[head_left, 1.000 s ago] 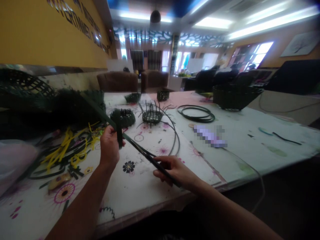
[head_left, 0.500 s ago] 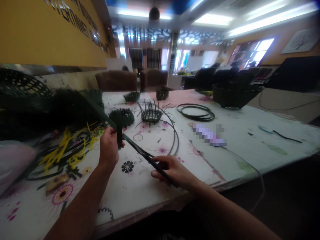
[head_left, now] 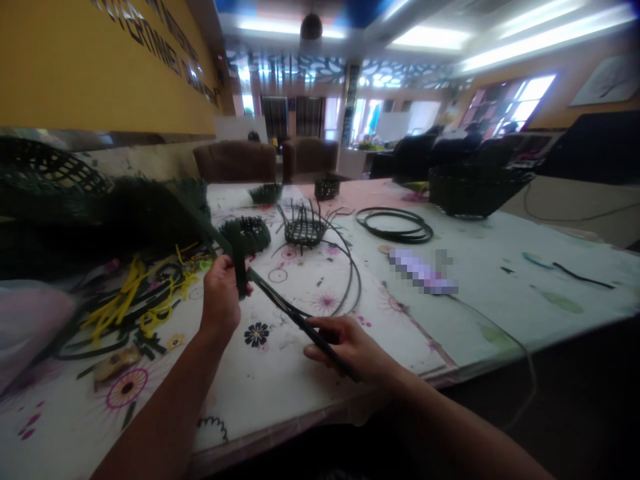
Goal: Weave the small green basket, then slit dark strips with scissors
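Note:
My left hand (head_left: 221, 297) is closed around a wide dark green flat strip (head_left: 241, 267), folded over at the fingers. One length of it runs up and away to the left. From beside these fingers a narrower dark strip (head_left: 274, 292) slants down to my right hand (head_left: 345, 347). My right hand is closed on that narrow strip between thumb and fingers, and a dark length sticks out below the grip. Thin strip loops curve over the table just beyond. Past the hands sit a small woven basket (head_left: 247, 233) and a part-woven basket (head_left: 304, 231) with upright strip ends.
Yellow and green strip scraps (head_left: 125, 300) lie at the left, beside a pale rounded object (head_left: 30, 327). Large dark woven baskets (head_left: 50, 173) stand behind them. A strip coil (head_left: 395, 225), a corded, blurred-out object (head_left: 423, 272) and a big woven bowl (head_left: 475, 190) are at the right.
The whole view has shifted slightly to the right. Both hands keep nearly the same pose and grip on the strips.

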A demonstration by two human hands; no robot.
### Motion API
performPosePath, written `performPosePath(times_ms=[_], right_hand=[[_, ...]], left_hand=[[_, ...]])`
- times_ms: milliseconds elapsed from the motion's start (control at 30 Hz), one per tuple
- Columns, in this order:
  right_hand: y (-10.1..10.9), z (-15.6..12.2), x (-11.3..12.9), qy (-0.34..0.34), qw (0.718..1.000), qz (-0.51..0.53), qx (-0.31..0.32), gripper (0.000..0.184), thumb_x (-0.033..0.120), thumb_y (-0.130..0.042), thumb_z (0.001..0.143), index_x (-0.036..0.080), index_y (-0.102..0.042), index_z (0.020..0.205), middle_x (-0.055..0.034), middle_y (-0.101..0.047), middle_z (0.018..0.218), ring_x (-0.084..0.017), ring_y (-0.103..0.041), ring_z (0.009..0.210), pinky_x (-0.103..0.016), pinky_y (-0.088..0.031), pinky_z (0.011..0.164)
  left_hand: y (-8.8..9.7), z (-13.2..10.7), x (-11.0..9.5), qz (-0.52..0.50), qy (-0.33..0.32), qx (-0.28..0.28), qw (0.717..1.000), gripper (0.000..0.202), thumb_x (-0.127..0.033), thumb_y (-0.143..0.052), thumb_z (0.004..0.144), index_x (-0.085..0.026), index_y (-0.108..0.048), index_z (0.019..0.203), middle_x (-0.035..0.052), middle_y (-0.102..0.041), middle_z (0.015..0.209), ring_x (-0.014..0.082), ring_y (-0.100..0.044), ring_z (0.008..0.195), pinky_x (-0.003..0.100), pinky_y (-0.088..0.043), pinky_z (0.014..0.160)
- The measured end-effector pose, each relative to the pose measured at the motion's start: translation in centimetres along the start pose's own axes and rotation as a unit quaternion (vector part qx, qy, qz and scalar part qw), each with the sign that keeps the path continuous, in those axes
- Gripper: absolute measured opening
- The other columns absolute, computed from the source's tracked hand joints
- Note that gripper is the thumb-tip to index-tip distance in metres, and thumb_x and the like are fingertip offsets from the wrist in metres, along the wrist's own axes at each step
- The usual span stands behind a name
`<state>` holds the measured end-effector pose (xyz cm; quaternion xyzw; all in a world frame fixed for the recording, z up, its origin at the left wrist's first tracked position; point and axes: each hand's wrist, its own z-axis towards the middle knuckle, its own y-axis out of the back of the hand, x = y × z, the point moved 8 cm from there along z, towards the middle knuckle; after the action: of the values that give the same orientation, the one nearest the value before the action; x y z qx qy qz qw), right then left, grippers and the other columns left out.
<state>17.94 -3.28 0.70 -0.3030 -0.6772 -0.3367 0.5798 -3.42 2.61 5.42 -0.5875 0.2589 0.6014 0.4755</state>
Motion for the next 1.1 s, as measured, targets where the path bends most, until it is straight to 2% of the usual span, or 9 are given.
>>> performPosePath(times_ms=[367, 533, 667, 867, 1100], right_hand=[[-0.1, -0.2, -0.2, 0.030, 0.999, -0.013, -0.025, 0.039, 0.045, -0.072, 0.076, 0.013, -0.070, 0.098, 0.0048, -0.044, 0.062, -0.008, -0.037, 0.054, -0.021, -0.026, 0.047], [0.2, -0.2, -0.9, 0.019, 0.998, -0.032, -0.045, 0.043, 0.042, -0.075, 0.073, 0.014, -0.070, 0.106, 0.0039, -0.047, 0.063, -0.009, -0.041, 0.057, -0.020, -0.029, 0.049], [0.3, -0.3, -0.8, 0.030, 0.998, -0.027, -0.056, 0.042, 0.041, -0.075, 0.072, 0.014, -0.070, 0.104, 0.0029, -0.050, 0.067, -0.010, -0.043, 0.060, -0.021, -0.032, 0.053], [0.3, -0.5, -0.2, 0.025, 0.998, -0.018, -0.054, 0.042, 0.038, -0.075, 0.073, 0.014, -0.070, 0.107, 0.0029, -0.051, 0.068, -0.010, -0.044, 0.060, -0.021, -0.033, 0.053], [-0.2, -0.7, 0.2, 0.053, 0.998, 0.004, -0.043, 0.037, 0.037, -0.074, 0.075, 0.015, -0.069, 0.104, 0.0036, -0.046, 0.068, -0.009, -0.038, 0.059, -0.021, -0.030, 0.051]], left_hand=[[0.2, 0.1, -0.1, -0.001, -0.032, 0.005, 0.999, 0.020, -0.030, -0.067, 0.070, -0.018, -0.051, 0.071, -0.0055, -0.052, 0.054, 0.0075, -0.045, 0.037, 0.018, -0.035, 0.035], [0.7, 0.4, -0.8, 0.019, -0.050, 0.002, 0.999, 0.017, -0.031, -0.065, 0.072, -0.018, -0.054, 0.071, -0.0045, -0.052, 0.052, 0.0078, -0.044, 0.037, 0.018, -0.036, 0.034], [0.5, -0.1, -1.1, 0.028, -0.060, 0.008, 0.998, 0.015, -0.030, -0.064, 0.073, -0.019, -0.053, 0.072, -0.0044, -0.050, 0.050, 0.0092, -0.044, 0.036, 0.019, -0.035, 0.033], [-0.8, -0.9, -0.3, 0.032, -0.038, 0.062, 0.997, 0.017, -0.031, -0.065, 0.074, -0.019, -0.052, 0.072, -0.0044, -0.047, 0.051, 0.0090, -0.043, 0.037, 0.019, -0.034, 0.034], [-0.7, -1.0, -0.4, -0.014, -0.032, 0.051, 0.998, 0.016, -0.027, -0.066, 0.073, -0.020, -0.052, 0.071, -0.0047, -0.047, 0.052, 0.0078, -0.041, 0.039, 0.018, -0.035, 0.036]])
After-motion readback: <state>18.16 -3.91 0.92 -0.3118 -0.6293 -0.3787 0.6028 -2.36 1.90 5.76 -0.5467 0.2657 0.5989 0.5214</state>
